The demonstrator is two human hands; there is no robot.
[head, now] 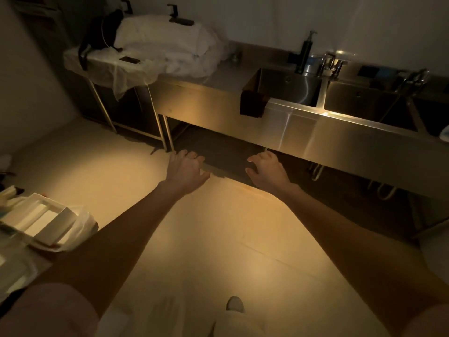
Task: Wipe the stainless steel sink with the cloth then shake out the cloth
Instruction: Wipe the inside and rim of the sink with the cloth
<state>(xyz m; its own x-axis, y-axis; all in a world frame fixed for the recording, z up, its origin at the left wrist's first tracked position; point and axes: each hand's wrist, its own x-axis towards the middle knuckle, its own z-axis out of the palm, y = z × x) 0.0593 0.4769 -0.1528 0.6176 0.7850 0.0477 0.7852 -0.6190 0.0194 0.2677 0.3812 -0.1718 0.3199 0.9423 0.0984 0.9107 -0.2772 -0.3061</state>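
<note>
**A:** Start close in. What do you have nearest to you?

**B:** Your shoe [235, 304] on the pale floor [218, 239], well short of the stainless steel sink [286, 93]. Your two bare arms reach out over the floor toward it.

**A:** And your hands?

**B:** Your left hand [185, 167] is released, fingers loosely spread and holding nothing. Your right hand [266, 169] is the same: relaxed, slightly bent fingers, nothing in it. Both hang in the air below and in front of the sink's steel front panel, touching nothing.

**A:** Where's the cloth?

**B:** A dark cloth [252, 103] is draped over the sink's front rim, at the left corner of the left basin, hanging down the outside of the panel.

**A:** Farther back?

**B:** Behind the sink's left basin stands a dark pump bottle [305, 53], with a faucet [328, 64] just to its right. A second basin [364, 105] adjoins on the right. Left of the sink, the steel surface [218, 76] runs to a heap of white linen [165, 45].
</note>
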